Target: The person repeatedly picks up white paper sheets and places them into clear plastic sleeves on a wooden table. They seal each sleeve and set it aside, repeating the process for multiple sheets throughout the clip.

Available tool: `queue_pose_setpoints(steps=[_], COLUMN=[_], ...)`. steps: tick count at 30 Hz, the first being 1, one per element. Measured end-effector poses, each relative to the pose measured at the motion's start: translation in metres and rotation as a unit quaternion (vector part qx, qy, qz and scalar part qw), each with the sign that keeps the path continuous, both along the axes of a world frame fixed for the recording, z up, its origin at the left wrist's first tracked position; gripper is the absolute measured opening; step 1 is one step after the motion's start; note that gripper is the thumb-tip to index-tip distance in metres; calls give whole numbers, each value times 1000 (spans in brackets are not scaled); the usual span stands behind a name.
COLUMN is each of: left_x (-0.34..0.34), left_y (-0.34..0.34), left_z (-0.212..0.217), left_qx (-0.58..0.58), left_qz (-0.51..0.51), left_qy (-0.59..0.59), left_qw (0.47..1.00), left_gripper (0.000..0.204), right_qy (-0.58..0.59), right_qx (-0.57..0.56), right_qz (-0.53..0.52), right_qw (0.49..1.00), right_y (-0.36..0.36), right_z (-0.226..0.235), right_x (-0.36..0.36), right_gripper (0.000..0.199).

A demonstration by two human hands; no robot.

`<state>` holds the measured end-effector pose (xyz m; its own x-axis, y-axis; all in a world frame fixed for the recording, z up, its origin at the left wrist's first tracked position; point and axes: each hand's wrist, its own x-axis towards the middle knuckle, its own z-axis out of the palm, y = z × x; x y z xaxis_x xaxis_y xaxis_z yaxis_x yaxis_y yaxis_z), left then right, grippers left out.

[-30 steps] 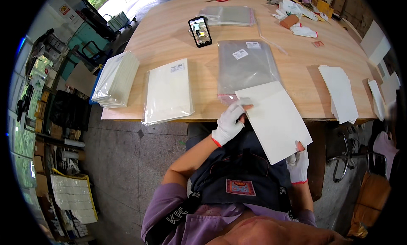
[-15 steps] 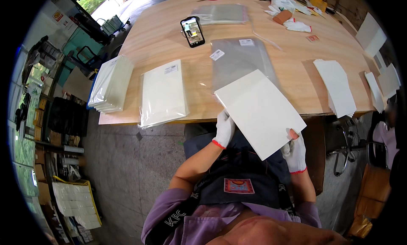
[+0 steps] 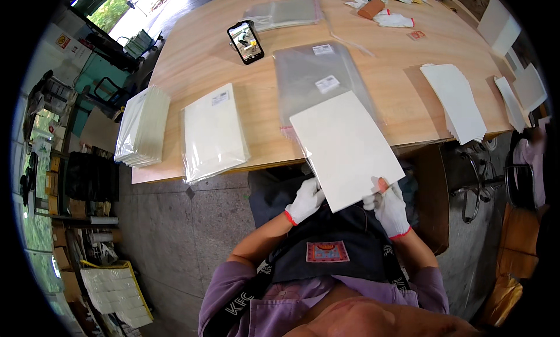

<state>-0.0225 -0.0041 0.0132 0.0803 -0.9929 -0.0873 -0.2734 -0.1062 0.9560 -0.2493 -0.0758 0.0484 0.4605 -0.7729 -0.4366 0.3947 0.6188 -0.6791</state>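
**Flat white rectangular card (image 3: 347, 153) slants over the table edge in the white-gloved right hand (image 3: 389, 210)**

The card, one sheet or several I cannot tell, spans the near edge of the pale wood table (image 3: 192, 65). Its far part overlaps the flat, clear plastic bags (image 3: 306, 65) with white labels; its near part juts out above the person's dark cloth apron (image 3: 291, 270). Whether its far end touches the bags cannot be told.

The right hand is closed on the card beside its lower right corner, bare thumb tip on top, the other fingers bent at the near edge. The white-gloved left hand (image 3: 304, 203) is loosely curled close by the card's left edge; whether it touches or grips there is unclear.

The step in hand looks to be positioning the card, the right hand bearing it while the left attends to its side. The next move seems to call for a steady right thumb, the left hand set firmly on the opposite edge, and a level card, so that it neither bends nor snags the thin plastic.
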Motion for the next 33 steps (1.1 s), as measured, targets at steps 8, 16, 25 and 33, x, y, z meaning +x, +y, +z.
queue_pose_setpoints(steps=[8, 16, 25, 33], left_x=[3, 14, 26, 32], left_y=[-2, 14, 10, 16], left_z=[-5, 4, 12, 10], left_qx=[125, 89, 100, 67], left_qz=[5, 102, 134, 125], left_qy=[242, 312, 262, 320], left_qw=[962, 941, 951, 937], left_gripper=[24, 33, 33, 27], right_qy=[-218, 84, 438, 395], right_qx=[25, -294, -757, -745], right_qz=[-81, 263, 189, 263], right_qw=[972, 915, 446, 469], right_y=[-8, -9, -68, -33], right_z=[-8, 36, 21, 22], right_x=[46, 51, 98, 105], right_gripper=[48, 25, 29, 23])
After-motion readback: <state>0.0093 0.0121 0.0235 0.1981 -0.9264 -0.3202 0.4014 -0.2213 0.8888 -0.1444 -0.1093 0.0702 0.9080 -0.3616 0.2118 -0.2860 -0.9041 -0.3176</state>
